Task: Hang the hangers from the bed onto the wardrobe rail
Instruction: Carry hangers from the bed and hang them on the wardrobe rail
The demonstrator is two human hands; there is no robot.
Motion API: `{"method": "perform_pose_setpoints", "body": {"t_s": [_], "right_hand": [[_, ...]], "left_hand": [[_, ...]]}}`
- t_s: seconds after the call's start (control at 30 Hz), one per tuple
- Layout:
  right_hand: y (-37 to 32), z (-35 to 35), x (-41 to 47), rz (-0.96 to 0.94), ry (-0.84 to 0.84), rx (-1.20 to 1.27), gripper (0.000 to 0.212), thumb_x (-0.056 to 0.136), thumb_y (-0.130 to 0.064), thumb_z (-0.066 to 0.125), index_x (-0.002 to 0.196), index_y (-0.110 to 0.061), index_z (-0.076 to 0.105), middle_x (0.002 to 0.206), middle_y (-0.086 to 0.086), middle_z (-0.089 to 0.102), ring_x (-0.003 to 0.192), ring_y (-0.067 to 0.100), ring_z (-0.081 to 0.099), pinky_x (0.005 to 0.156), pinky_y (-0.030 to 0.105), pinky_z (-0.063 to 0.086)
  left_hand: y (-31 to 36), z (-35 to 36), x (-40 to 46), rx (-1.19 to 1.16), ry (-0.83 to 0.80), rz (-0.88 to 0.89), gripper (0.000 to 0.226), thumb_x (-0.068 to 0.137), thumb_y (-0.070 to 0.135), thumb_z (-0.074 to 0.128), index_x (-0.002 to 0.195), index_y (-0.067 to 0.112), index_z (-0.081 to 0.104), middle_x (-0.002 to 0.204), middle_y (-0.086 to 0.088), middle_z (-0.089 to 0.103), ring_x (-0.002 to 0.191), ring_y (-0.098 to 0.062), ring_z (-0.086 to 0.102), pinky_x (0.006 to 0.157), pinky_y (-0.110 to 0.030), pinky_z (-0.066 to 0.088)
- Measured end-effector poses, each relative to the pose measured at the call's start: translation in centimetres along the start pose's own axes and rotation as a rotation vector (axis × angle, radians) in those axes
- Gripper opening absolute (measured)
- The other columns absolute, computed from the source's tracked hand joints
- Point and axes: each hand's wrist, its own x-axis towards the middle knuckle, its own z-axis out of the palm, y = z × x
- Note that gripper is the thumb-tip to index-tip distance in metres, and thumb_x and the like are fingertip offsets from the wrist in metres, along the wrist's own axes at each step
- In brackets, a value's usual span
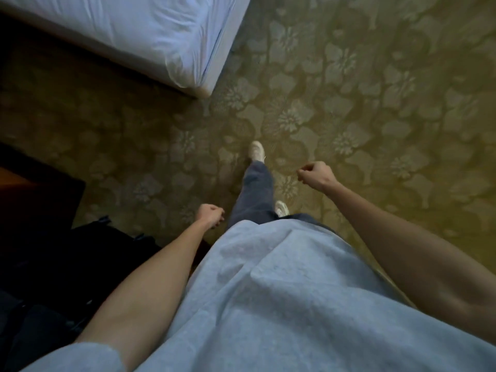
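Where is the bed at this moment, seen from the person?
In the head view, the bed fills the upper left corner, ahead and to the person's left; its corner points at the patterned carpet, beyond the front shoe.

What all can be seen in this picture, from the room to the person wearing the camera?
bed: one corner, white sheet, upper left
carpet: one, olive-gold with a flower pattern, covers the floor
dark bag or case: one, black, lower left by the left arm; too dark to identify
dark furniture edge: one, brown-black, left edge
hangers: none in view
wardrobe rail: not in view
shirt: one, light grey-blue, bottom centre
trousers: one pair, dark grey, centre
shoes: two, white, one stepped ahead of the other
left hand: one, fingers loosely curled, holding nothing
right hand: one, fingers loosely curled, holding nothing
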Motion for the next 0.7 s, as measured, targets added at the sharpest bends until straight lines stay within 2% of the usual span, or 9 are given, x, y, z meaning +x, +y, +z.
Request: {"method": "perform_pose_setpoints", "body": {"t_s": [0.13, 0.2, 0.3, 0.37, 0.43, 0.57, 0.63, 0.7], "right_hand": [[-10.1, -4.3, 7.1, -0.098, 0.011, -0.019, 0.021, 0.087, -0.018, 0.057, 0.089, -0.009, 0.076, 0.086, 0.006, 0.072, 0.082, 0.020, 0.067, 0.070, 0.028, 0.050], [-13.8, -6.8, 10.3, -0.105, 0.009, -0.044, 0.021, 0.088, -0.019, 0.058, 0.093, -0.011, 0.077, 0.088, 0.005, 0.072, 0.084, 0.020, 0.066, 0.072, 0.028, 0.051], [-17.8, -11.2, 14.3, -0.064, 0.001, -0.084, 0.023, 0.090, -0.020, 0.060, 0.100, -0.006, 0.076, 0.092, 0.008, 0.073, 0.090, 0.023, 0.069, 0.081, 0.034, 0.056], [-19.2, -14.2, 16.2, -0.016, -0.005, -0.107, 0.024, 0.091, -0.020, 0.061, 0.097, -0.004, 0.077, 0.092, 0.012, 0.075, 0.091, 0.027, 0.070, 0.083, 0.039, 0.057], [-20.2, -17.7, 17.9, 0.038, 0.020, -0.116, 0.023, 0.091, -0.019, 0.060, 0.092, -0.002, 0.077, 0.089, 0.014, 0.074, 0.086, 0.028, 0.068, 0.079, 0.036, 0.054], [-20.4, -24.8, 20.7, 0.162, 0.104, -0.069, 0.023, 0.089, -0.016, 0.059, 0.088, 0.000, 0.076, 0.089, 0.017, 0.075, 0.082, 0.028, 0.067, 0.075, 0.034, 0.051], [-20.2, -28.6, 22.8, 0.237, 0.142, -0.025, 0.025, 0.087, -0.017, 0.059, 0.088, 0.000, 0.076, 0.089, 0.020, 0.075, 0.083, 0.030, 0.068, 0.079, 0.041, 0.055], [-19.9, -31.7, 24.8, 0.297, 0.153, -0.009, 0.027, 0.085, -0.018, 0.059, 0.087, 0.003, 0.075, 0.088, 0.024, 0.073, 0.075, 0.027, 0.065, 0.079, 0.048, 0.057]], "left_hand": [[4.6, -3.4, 3.5, -0.020, -0.009, -0.053, 0.017, 0.097, 0.012, 0.061, 0.091, 0.003, 0.074, 0.064, -0.002, 0.063, 0.048, -0.014, 0.049, 0.041, -0.021, 0.038], [8.2, -5.4, 5.1, -0.029, -0.023, -0.054, 0.018, 0.098, 0.011, 0.060, 0.093, 0.002, 0.074, 0.063, -0.003, 0.062, 0.049, -0.014, 0.050, 0.037, -0.018, 0.038], [16.0, -8.6, 7.6, -0.059, -0.029, -0.046, 0.020, 0.098, 0.011, 0.060, 0.083, 0.003, 0.071, 0.063, -0.005, 0.062, 0.050, -0.015, 0.053, 0.036, -0.017, 0.039], [22.4, -10.2, 9.0, -0.092, -0.042, -0.014, 0.019, 0.097, 0.010, 0.060, 0.084, 0.001, 0.071, 0.068, -0.009, 0.065, 0.051, -0.017, 0.055, 0.040, -0.020, 0.041], [30.0, -11.8, 10.1, -0.101, -0.053, 0.038, 0.021, 0.097, 0.011, 0.060, 0.079, 0.006, 0.070, 0.068, -0.008, 0.067, 0.050, -0.016, 0.055, 0.044, -0.022, 0.042], [46.1, -13.7, 10.8, -0.069, -0.108, 0.235, 0.025, 0.096, 0.015, 0.062, 0.072, 0.012, 0.071, 0.064, -0.002, 0.069, 0.046, -0.009, 0.056, 0.042, -0.019, 0.044], [54.8, -14.2, 11.0, -0.078, -0.150, 0.312, 0.019, 0.096, 0.014, 0.062, 0.081, 0.010, 0.072, 0.066, -0.001, 0.069, 0.047, -0.007, 0.056, 0.039, -0.016, 0.043], [62.2, -14.4, 11.3, -0.079, -0.167, 0.374, 0.016, 0.097, 0.015, 0.062, 0.086, 0.011, 0.073, 0.068, 0.000, 0.070, 0.050, -0.008, 0.058, 0.039, -0.015, 0.044]]}}
